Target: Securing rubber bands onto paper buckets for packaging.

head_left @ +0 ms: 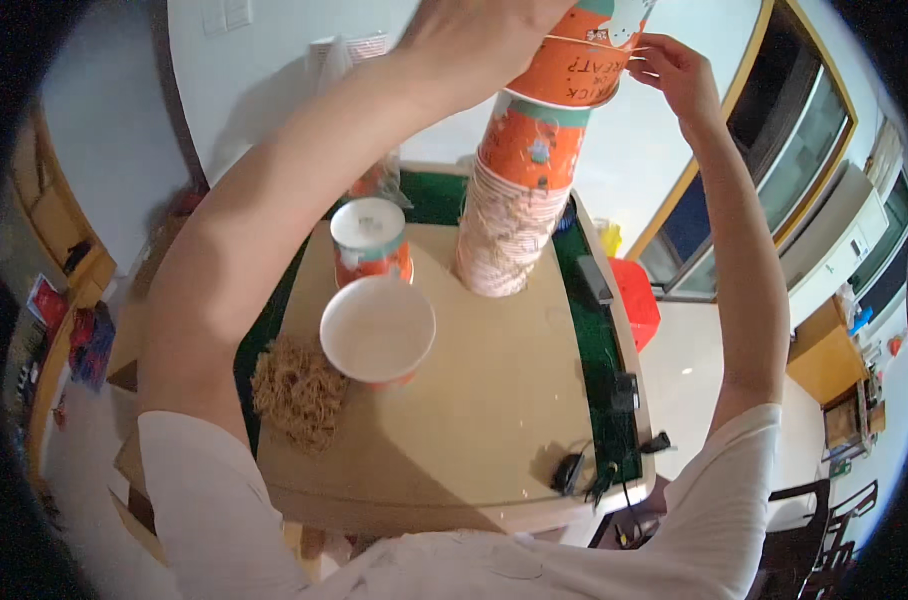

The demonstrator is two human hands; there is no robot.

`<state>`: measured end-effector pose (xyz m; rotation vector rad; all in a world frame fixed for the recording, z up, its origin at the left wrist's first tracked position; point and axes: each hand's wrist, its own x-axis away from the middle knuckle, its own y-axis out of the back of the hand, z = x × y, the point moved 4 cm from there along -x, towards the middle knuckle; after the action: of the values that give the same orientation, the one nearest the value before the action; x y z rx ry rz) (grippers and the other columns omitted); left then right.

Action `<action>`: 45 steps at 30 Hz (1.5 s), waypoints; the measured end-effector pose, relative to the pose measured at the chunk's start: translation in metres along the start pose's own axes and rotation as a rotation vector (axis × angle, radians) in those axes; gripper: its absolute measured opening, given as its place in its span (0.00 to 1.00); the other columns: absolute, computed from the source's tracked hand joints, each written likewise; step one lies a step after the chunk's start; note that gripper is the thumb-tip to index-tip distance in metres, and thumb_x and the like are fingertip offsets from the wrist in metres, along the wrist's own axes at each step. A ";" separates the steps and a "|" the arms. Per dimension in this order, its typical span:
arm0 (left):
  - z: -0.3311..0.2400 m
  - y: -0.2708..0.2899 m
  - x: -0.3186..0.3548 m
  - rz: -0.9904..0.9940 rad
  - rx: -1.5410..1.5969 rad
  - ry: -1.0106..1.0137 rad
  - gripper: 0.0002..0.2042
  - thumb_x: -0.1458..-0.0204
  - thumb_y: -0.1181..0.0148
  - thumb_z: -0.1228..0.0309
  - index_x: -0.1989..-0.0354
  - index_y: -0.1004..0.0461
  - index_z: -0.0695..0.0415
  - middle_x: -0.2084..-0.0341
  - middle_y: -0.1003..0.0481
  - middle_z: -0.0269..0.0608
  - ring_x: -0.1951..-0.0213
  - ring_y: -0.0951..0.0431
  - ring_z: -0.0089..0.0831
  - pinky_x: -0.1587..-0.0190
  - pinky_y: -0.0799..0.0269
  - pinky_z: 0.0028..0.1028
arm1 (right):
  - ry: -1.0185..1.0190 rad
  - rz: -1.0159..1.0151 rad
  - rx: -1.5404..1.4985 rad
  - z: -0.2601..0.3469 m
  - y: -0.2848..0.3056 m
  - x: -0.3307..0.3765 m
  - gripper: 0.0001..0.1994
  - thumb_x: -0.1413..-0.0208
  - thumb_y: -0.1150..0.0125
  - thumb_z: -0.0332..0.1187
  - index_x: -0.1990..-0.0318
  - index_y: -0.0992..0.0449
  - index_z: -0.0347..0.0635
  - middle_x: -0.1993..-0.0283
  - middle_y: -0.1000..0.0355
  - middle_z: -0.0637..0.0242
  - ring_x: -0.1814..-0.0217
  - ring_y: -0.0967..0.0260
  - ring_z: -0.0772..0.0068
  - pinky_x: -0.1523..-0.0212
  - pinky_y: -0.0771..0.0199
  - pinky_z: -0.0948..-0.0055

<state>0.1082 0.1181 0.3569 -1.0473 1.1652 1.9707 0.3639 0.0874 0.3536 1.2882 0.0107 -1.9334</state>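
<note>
The left hand (479, 40) wraps the wall of an orange printed paper cup (574, 60), lifted above the tall stack of orange paper cups (514, 200) by the table's (474, 400) far edge. The right hand (674, 70) pinches a thin yellow rubber band (584, 42) stretched around it. Light and crushable, the cup looks best held near its stiffer rim

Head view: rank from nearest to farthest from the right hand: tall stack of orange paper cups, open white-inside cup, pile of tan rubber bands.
From the right hand, raised at top right:
1. Tall stack of orange paper cups, just below and left of it.
2. Open white-inside cup, mid-table, further left.
3. Pile of tan rubber bands, at the table's left edge.
</note>
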 end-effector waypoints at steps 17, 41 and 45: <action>-0.008 -0.126 0.080 0.162 0.328 0.264 0.29 0.51 0.41 0.61 0.40 0.43 0.50 0.44 0.40 0.50 0.60 0.25 0.43 0.57 0.28 0.37 | -0.275 -0.375 -0.031 -0.152 -0.052 0.110 0.16 0.50 0.54 0.19 0.53 0.29 0.38 0.59 0.28 0.60 0.62 0.30 0.74 0.63 0.29 0.75; -0.088 0.067 0.478 0.231 0.300 1.308 0.04 0.52 0.40 0.75 0.68 0.25 0.60 0.75 0.29 0.41 0.73 0.28 0.30 0.70 0.32 0.26 | 0.003 0.533 0.374 0.087 -0.163 0.383 0.07 0.55 0.39 0.25 0.66 0.24 0.48 0.70 0.28 0.70 0.59 0.32 0.67 0.38 0.49 0.48; -0.064 0.047 0.475 0.304 0.189 1.304 0.05 0.53 0.40 0.73 0.69 0.25 0.59 0.72 0.27 0.45 0.71 0.25 0.38 0.70 0.31 0.29 | -0.120 0.464 0.322 0.105 -0.152 0.381 0.13 0.57 0.38 0.23 0.61 0.25 0.46 0.62 0.28 0.67 0.54 0.32 0.64 0.37 0.50 0.49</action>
<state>-0.1460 0.0923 -0.0515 -2.2434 2.1764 1.1628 0.1268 -0.0818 0.0471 1.2378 -0.6282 -1.6421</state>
